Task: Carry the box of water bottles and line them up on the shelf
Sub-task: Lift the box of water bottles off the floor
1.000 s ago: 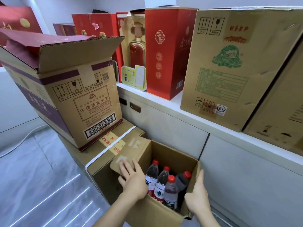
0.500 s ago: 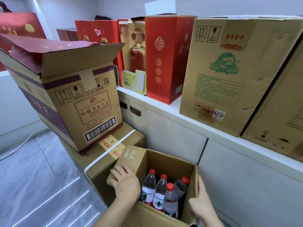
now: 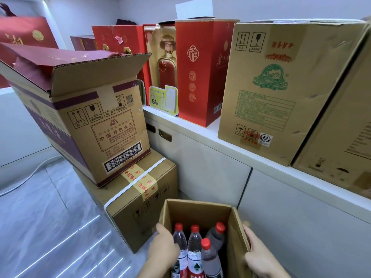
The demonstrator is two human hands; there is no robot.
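Observation:
An open cardboard box [image 3: 200, 211] sits low in the head view, beside the white cabinet. Several clear water bottles [image 3: 194, 245] with red caps stand inside it. My left hand [image 3: 165, 247] grips the box's left wall next to the nearest bottle. The right wall is held by my right hand [image 3: 259, 255], fingers curled over its edge. The white shelf [image 3: 213, 129] runs above the box, from the middle out to the right.
The shelf carries red gift boxes [image 3: 198, 73], a yellow price tag [image 3: 163, 100] and large cartons [image 3: 281, 91]. Left of my box, an open carton [image 3: 96, 121] rests on a taped one [image 3: 140, 195]. Grey floor lies to the left.
The box sits lower and further right in view. My left hand slid off the left flap down onto the box's left wall, and that flap no longer stands up. My right hand keeps hold.

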